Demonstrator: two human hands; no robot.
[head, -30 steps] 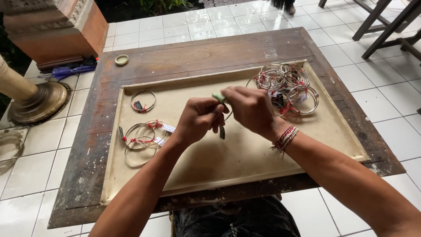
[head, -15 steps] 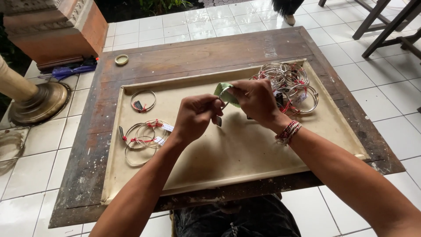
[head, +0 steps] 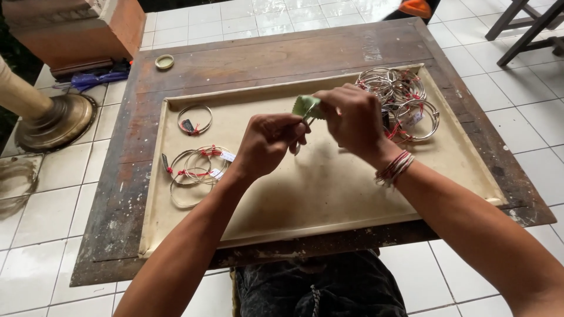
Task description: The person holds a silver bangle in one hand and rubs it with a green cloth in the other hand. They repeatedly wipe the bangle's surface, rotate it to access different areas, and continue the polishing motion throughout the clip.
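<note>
A small green cloth (head: pixel 306 106) is pinched tight in the right hand (head: pixel 352 120) above the tan tray (head: pixel 329 194), while something thin, too hidden to tell, is gripped by the left hand (head: pixel 267 141) so it can be rubbed.

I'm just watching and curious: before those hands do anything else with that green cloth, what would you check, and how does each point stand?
1. Green cloth pinched by right hand: ok.
2. Left hand grips the metal piece beneath the cloth: cannot tell, it is mostly hidden.
3. Pile of bangles lies apart from both hands: ok.
4. Small group of bangles sits inside the tray: ok.
5. Tray fully on the wooden table: ok.
</note>
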